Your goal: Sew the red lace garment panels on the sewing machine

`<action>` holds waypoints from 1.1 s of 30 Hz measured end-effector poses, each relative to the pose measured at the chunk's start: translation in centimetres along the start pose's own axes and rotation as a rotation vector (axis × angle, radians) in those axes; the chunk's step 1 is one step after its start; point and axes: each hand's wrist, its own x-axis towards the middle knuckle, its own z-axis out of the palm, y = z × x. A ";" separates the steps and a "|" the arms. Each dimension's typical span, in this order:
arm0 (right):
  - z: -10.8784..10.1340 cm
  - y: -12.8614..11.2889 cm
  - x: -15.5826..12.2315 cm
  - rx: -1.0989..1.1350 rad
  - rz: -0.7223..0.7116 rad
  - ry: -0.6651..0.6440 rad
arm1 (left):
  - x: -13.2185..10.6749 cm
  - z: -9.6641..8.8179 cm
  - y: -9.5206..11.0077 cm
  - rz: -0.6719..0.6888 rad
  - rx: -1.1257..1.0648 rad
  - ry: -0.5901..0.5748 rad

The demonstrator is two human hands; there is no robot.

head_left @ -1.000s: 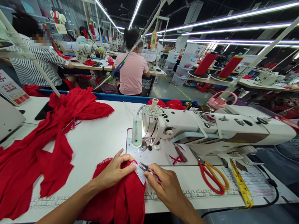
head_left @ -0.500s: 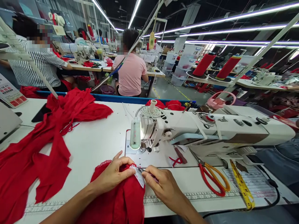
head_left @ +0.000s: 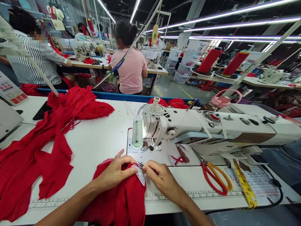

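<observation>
My left hand [head_left: 119, 171] pinches the upper edge of a red garment [head_left: 130, 201], which has lace trim and hangs over the table's front edge. A white fabric piece [head_left: 141, 177] lies against the red cloth beside my left thumb. My right hand [head_left: 158, 177] is closed round a small two-pronged metal tool [head_left: 140, 164], with its tips at the garment's edge by my left fingertips. Most of the tool is hidden in my fingers, so I cannot tell if it is snips or tweezers. Just beyond both hands stands a white sewing machine [head_left: 188, 125].
Orange-and-red-handled scissors [head_left: 215, 179] and a yellow tape measure [head_left: 244, 185] lie at the right. A brown-handled tool [head_left: 182, 154] rests by the machine bed. Red cloth [head_left: 54, 135] is heaped at the left. Two people [head_left: 129, 66] [head_left: 35, 59] sit ahead.
My right hand has shifted slightly up, and the tool's tips have moved up along the garment's edge. My left hand keeps its pinch. The view has tilted slightly.
</observation>
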 end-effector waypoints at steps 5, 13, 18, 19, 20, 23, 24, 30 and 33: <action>0.0 -0.2 -0.8 -0.224 -0.086 0.199 | 0.1 -0.1 0.0 -0.006 -0.021 0.001; 1.5 -1.4 -0.3 -0.105 -0.055 0.225 | 0.1 0.2 -0.2 0.053 0.018 0.001; 2.4 -1.3 0.8 -0.143 -0.128 0.274 | 0.0 0.4 -0.6 0.096 0.040 0.007; 2.5 -1.2 0.9 -0.119 -0.102 0.270 | 0.0 0.4 -0.5 0.092 0.043 0.013; 2.5 -1.2 1.1 -0.080 -0.057 0.258 | -0.1 0.4 -0.5 0.085 0.045 0.015; 2.6 -1.2 1.3 0.107 0.104 0.201 | 0.0 0.4 -0.2 0.057 0.039 0.012; 2.6 -1.2 1.4 0.172 0.138 0.189 | 0.0 0.4 -0.1 0.051 0.036 0.005; 3.2 -1.3 1.2 0.449 0.221 0.209 | -0.1 0.1 0.2 0.025 0.027 0.008; 2.9 -1.1 0.9 0.458 0.238 0.251 | -0.2 -0.1 0.3 0.011 -0.030 0.027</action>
